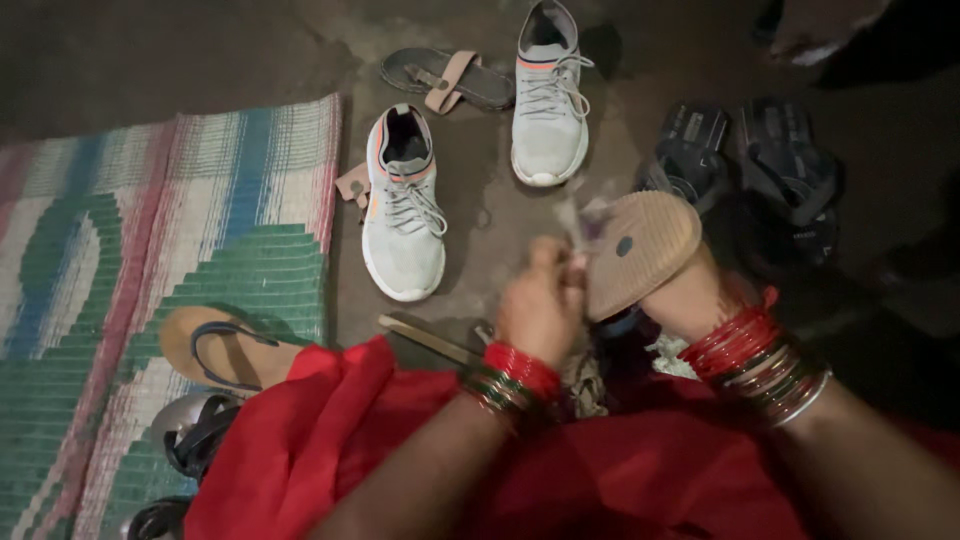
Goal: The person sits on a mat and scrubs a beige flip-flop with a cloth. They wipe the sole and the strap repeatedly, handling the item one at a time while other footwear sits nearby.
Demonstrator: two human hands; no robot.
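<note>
Over the red cloth (340, 440) on the lap, right hand (690, 295) is clamped on a tan-soled sandal (640, 250), sole up; left hand (540, 305) pinches its edge, fingers together. Grey sneakers (402, 205) sit nearby on the floor (480, 215).

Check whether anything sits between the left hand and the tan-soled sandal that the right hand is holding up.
Nothing visible does. The left hand is already at the edge of the sandal, its fingers touching or nearly touching the upturned sole, while the right hand grips the sandal from below.
</note>
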